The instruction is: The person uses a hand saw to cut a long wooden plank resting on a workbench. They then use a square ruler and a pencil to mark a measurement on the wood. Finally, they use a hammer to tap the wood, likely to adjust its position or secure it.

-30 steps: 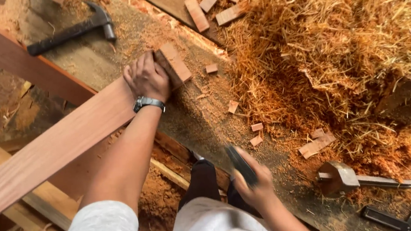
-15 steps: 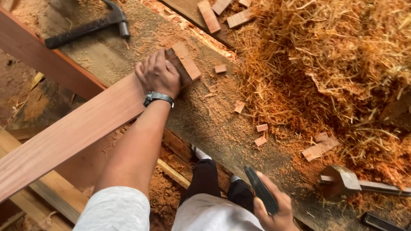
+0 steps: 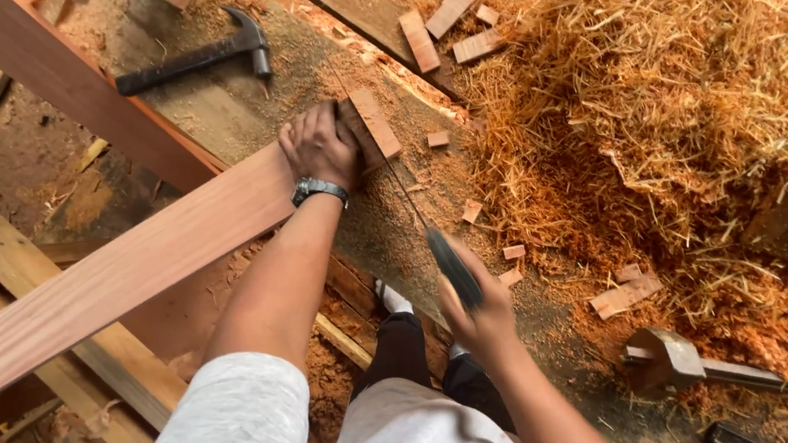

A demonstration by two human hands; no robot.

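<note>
Plank [image 3: 129, 271], long reddish stiff hardwood, likely heavy, lies slanted over the sawdusty tabletop [image 3: 209, 104], left hand [image 3: 318, 147] fingers pressed flat on its end, right hand [image 3: 480, 314] closed around handsaw [image 3: 429, 237] handle.

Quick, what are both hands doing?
Left hand: pressed flat on the plank, holding it down.
Right hand: closed around the saw handle.

light: soft, even daylight | shadows: faint | glare: slight on straw | blur: right hand [image 3: 485, 314] motion-smeared
</note>
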